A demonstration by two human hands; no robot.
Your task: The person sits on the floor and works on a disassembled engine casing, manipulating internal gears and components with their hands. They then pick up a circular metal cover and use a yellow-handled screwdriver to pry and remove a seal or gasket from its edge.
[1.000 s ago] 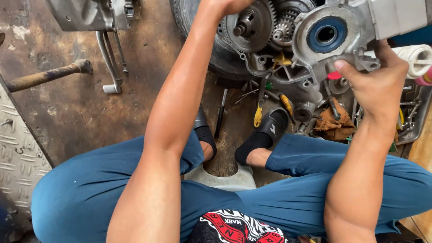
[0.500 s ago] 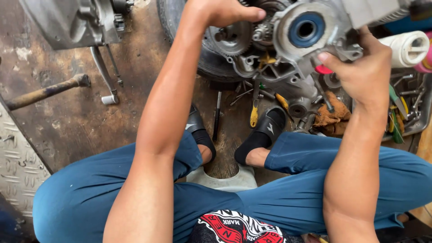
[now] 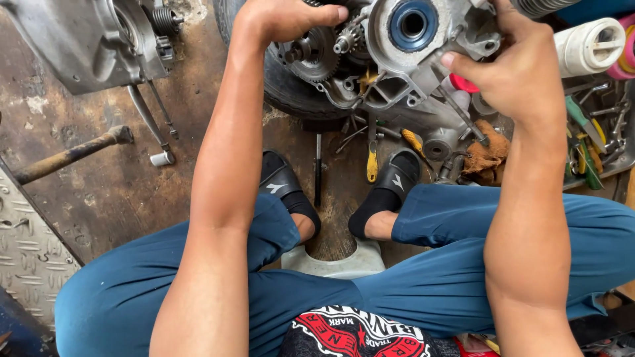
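Left hand [image 3: 291, 18]: curled over the gear cluster [image 3: 317, 49].
Right hand [image 3: 512, 69]: clamped on the engine casing [image 3: 413, 59].
Handling: casing should be kept steadied squarely.

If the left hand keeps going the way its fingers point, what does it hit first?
Probably the toothed gear on the engine case: the left hand curls over it, fingers pointing right toward the grey cover with the blue seal. Depth between them is unclear.
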